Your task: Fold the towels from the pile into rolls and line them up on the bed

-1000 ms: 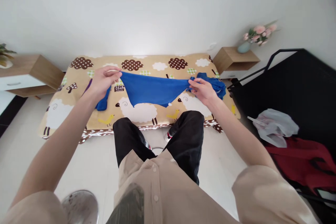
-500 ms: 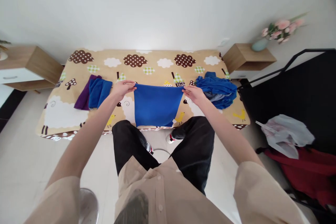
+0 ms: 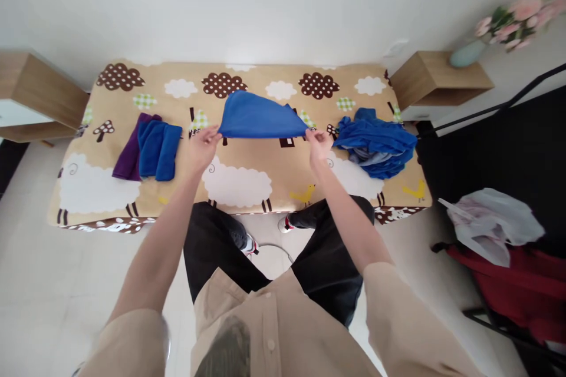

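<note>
A blue cloth (image 3: pixel 260 118) is stretched between my two hands above the patterned bed cover (image 3: pixel 283 159), its free part billowing toward the wall. My left hand (image 3: pixel 206 142) pinches the near left corner. At the near right corner, the fingers of my right hand (image 3: pixel 317 142) are closed on the edge. To the left lie folded blue cloths (image 3: pixel 160 148), partly over a folded purple cloth (image 3: pixel 131 153). A crumpled heap of blue cloths (image 3: pixel 378 142), with a greyish part, is just right of my right hand.
Wooden nightstands stand at the left (image 3: pixel 44 91) and right (image 3: pixel 435 79), the right one bearing a vase (image 3: pixel 467 54) of pink flowers. At the right are a white plastic bag (image 3: pixel 495 221) and red fabric (image 3: pixel 517 283).
The blue cloth hung down toward me before; now it has swung up and away toward the wall. My hands remain pinched on its corners. The camera view has shifted slightly.
</note>
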`<state>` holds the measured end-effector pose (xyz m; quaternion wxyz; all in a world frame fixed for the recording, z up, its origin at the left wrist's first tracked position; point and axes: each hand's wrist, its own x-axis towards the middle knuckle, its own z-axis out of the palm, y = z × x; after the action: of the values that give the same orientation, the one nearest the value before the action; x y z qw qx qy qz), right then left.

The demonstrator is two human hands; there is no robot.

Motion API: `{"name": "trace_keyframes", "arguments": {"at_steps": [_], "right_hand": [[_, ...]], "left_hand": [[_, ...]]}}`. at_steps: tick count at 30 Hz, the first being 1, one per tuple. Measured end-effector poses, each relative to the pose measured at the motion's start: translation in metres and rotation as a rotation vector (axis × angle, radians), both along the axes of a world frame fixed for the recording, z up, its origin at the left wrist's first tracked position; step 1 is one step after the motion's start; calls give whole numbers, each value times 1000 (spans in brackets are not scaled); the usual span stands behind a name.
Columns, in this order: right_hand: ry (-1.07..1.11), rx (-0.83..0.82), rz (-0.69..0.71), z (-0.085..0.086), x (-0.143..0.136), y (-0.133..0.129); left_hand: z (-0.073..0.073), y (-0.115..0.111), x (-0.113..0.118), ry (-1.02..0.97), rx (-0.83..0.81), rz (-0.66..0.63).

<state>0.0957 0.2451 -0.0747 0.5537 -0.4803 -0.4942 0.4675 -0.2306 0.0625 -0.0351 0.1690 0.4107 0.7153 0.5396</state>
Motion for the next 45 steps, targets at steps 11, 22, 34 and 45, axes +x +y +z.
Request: {"name": "trace_keyframes", "arguments": {"at_steps": [11, 22, 34, 45], "right_hand": [[-417, -651, 55, -157, 32, -110], [-342, -673, 149, -159, 53, -91], [-498, -685, 302, -145, 68, -107], [-713, -894, 574, -144, 93, -91]], "left_hand": [[-182, -79, 76, -347, -680, 229], [-190, -95, 70, -384, -590, 275], [-179, -100, 79, -272, -748, 146], [-188, -136, 72, -380, -879, 25]]}}
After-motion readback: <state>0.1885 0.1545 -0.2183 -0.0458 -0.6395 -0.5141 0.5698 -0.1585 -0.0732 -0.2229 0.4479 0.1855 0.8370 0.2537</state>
